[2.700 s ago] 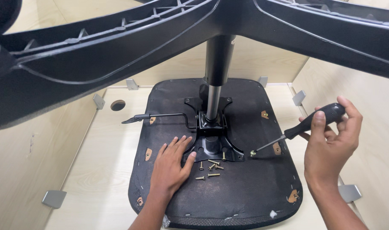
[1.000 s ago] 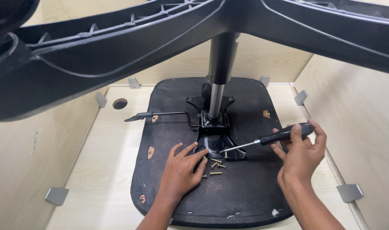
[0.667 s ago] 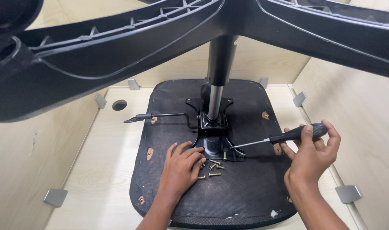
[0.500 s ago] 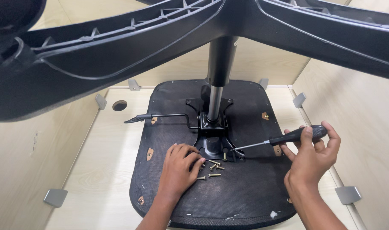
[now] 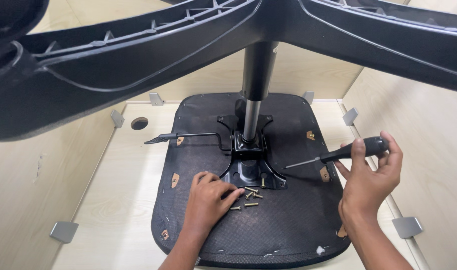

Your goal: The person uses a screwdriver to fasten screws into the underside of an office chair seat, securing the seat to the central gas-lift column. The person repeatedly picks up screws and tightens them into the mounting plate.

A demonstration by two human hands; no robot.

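Observation:
An upturned black chair seat (image 5: 283,225) lies on the light wood surface, its metal mounting plate (image 5: 251,172) and gas column (image 5: 253,105) rising to the star base (image 5: 138,65) overhead. Several brass screws (image 5: 249,196) lie loose on the seat just in front of the plate. My left hand (image 5: 208,202) rests on the seat with its fingertips at the screws. My right hand (image 5: 371,180) holds a black-handled screwdriver (image 5: 338,154) off to the right, its tip pointing left toward the plate but short of it.
A black lever (image 5: 183,136) sticks out left from the plate. Light wood panels (image 5: 33,190) wall the space on the left, back and right, with metal corner brackets (image 5: 63,231) and a round hole (image 5: 139,123) in the floor panel.
The screwdriver tip has drawn back from the mounting plate to the right and lifted a little. My left hand has stayed at the loose screws, fingers curling over them.

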